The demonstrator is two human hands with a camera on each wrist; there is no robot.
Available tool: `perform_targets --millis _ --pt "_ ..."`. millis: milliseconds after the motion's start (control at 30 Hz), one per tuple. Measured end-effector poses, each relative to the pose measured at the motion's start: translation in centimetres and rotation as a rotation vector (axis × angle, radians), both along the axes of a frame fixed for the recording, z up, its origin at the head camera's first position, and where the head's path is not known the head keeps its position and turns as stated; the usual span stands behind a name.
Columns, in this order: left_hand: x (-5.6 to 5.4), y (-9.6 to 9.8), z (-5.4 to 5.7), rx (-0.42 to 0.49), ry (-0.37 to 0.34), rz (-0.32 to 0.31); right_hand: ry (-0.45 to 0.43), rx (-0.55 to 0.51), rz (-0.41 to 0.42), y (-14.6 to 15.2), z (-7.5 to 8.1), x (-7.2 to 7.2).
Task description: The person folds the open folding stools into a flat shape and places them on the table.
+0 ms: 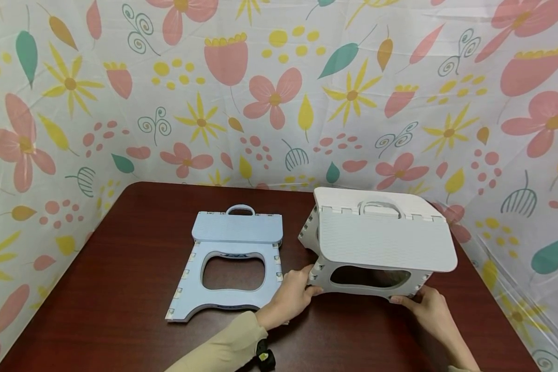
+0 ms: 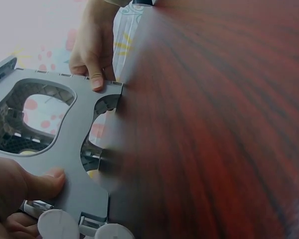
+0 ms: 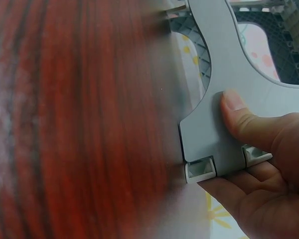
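- patterned curtain point(image 1: 274, 150), behind the table: backdrop; no evident hazard.
- dark wooden table point(image 1: 135, 310), beneath both stools: smooth-looking top; feet could skid if the push is uneven.
- white stool point(image 1: 386, 240), right part of the table, top uppermost, at least partly unfolded: left side panel stands at an angle; whether the frame is fully set cannot be told. it could fold back or rack out of square if one corner is moved ahead of the other.
- blue stool point(image 1: 237, 230), folded flat, left of the white stool: near right corner lies partly behind the left wrist; a backward sweep of that arm could knock it askew.
- left hand point(image 1: 288, 297), gripping the lower left corner of the white stool, thumb on the front panel, fingers behind: skin could be nipped if the hinged side closes.
- right hand point(image 1: 430, 310), gripping the lower right corner likewise, thumb on the face: same pinch risk; loosening early could let the frame twist.
- carrying handle point(image 1: 381, 207), on the white stool's top seam, untouched: little risk.
- hinge knuckles point(image 3: 201, 169), beside the right fingers: likeliest pinch spot.
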State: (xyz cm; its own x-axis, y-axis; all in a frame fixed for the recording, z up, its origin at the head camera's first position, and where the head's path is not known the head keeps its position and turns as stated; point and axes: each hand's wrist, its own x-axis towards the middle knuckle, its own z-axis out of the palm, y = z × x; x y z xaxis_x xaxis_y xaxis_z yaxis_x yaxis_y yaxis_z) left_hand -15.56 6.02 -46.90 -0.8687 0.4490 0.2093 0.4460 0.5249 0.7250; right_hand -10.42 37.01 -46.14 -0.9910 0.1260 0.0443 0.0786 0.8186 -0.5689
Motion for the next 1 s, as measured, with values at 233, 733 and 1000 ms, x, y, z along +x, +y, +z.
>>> perform_targets --millis 233,733,1000 --pt "0.13 -0.08 -0.16 0.012 -0.003 -0.012 -0.016 -0.01 0.005 0.07 -0.06 0.09" --pt "0.05 -0.14 -0.09 0.023 -0.006 -0.036 -0.02 -0.005 0.001 0.1 0.07 0.07" --pt "-0.1 -0.15 -0.13 0.014 -0.002 -0.039 -0.006 -0.001 0.001 0.17 0.01 0.03"
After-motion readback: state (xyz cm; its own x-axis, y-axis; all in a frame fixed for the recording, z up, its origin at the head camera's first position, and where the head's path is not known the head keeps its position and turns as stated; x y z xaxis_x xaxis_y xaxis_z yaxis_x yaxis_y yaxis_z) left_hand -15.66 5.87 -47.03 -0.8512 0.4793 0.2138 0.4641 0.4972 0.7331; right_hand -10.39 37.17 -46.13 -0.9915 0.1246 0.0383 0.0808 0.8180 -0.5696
